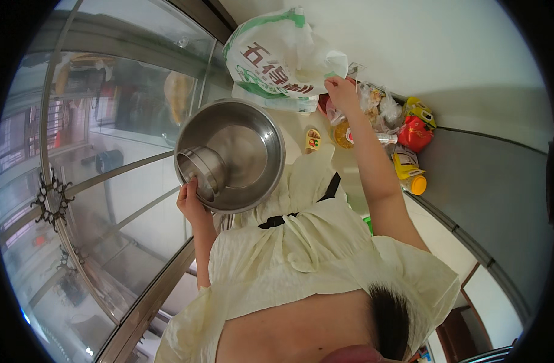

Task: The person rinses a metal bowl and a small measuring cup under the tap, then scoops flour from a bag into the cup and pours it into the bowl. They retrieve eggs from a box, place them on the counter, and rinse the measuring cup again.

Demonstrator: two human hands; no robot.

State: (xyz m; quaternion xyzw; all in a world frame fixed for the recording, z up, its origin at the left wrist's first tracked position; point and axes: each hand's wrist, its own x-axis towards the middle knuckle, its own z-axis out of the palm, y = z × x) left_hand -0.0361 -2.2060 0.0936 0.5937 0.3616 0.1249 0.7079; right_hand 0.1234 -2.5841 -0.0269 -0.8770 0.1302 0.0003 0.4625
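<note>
My left hand grips the rim of a wide stainless-steel basin, with the thumb over the inside. Tilted within the basin lies a smaller steel cup, close to that thumb; whether the thumb pins it is hard to tell. Ahead, a large white plastic woven sack with green edging and printed writing stands against the wall. Its top edge is pinched in the fingers of my right hand. The sack's contents are hidden.
Left of me runs a metal-framed glass partition. By the wall on the right sit an oil bottle, clear plastic bags, a red packet and a yellow-lidded jar. A grey panel stands beyond them. My yellow slipper shows below.
</note>
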